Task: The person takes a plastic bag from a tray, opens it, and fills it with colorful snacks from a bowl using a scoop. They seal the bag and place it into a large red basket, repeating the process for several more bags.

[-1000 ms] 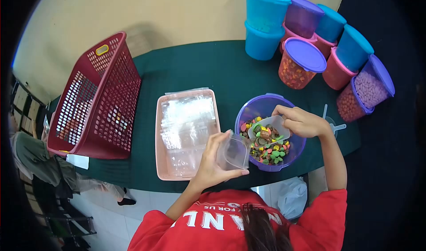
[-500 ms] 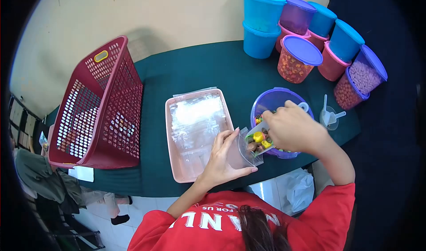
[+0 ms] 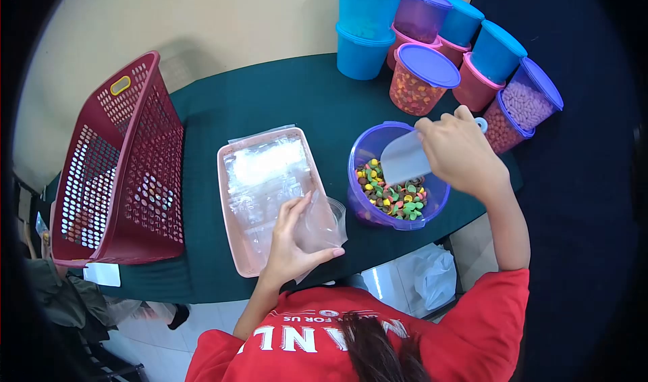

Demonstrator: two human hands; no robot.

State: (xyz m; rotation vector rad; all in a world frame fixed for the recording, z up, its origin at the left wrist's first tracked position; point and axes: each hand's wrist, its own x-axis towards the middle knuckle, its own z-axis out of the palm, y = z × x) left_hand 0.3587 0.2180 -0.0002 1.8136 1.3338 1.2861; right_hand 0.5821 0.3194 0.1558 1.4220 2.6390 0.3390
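My left hand (image 3: 289,248) is wrapped round a clear plastic pouch (image 3: 322,225), its mouth spread open toward the right. I cannot make out any pieces inside it. My right hand (image 3: 466,154) grips a translucent white scoop (image 3: 405,158), tilted over the open purple tub (image 3: 353,179). No pieces show on the side of the scoop that I see. Small multicoloured cup-shaped pieces (image 3: 395,198), in brown, green, yellow and pink, lie in the tub. Left of my left hand, a pale pink tray (image 3: 233,250) holds a stack of clear plastic pouches (image 3: 266,169).
A tall dark red perforated basket (image 3: 152,179) stands at the left. Several lidded tubs, including an orange-filled one (image 3: 418,88) and blue ones (image 3: 368,14), line the back right. A white plastic bag (image 3: 433,274) sits below the table edge. Another person's dark sleeve (image 3: 57,294) shows lower left.
My right hand has drawn the scoop away from the pouch's mouth and raised it over the tub. The colourful pieces seen in the scoop no longer show there. The whole view has shifted.
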